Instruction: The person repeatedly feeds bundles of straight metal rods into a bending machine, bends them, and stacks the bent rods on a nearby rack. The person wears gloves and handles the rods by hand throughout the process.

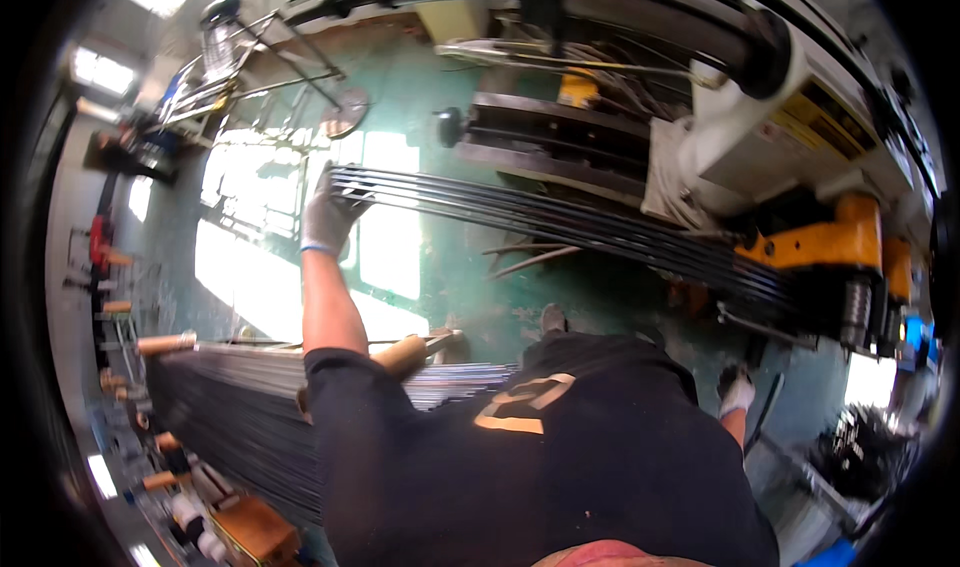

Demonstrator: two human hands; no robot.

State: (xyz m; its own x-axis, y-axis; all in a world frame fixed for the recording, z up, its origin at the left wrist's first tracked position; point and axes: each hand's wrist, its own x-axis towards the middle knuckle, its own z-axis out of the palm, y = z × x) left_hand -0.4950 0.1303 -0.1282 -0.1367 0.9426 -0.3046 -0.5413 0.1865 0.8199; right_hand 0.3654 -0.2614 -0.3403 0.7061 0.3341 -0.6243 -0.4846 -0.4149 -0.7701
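Out to my left, my left hand [332, 212], in a light glove, is closed around one end of a bundle of long thin dark rods [540, 211]. The rods run across in front of me to the right. Their far ends lie at an orange machine part [820, 242], where dark shapes hide them. My right hand [737, 392], also gloved, hangs low by my right side, away from the rods. It is small and blurred, and its fingers cannot be made out.
A large stack of similar rods [240, 397] lies on a rack with brown rollers [400, 357] at my left. A machine with a dark metal bed [560, 132] stands ahead. A metal frame [270, 67] is at far left. Sunlight falls on the green floor [400, 97].
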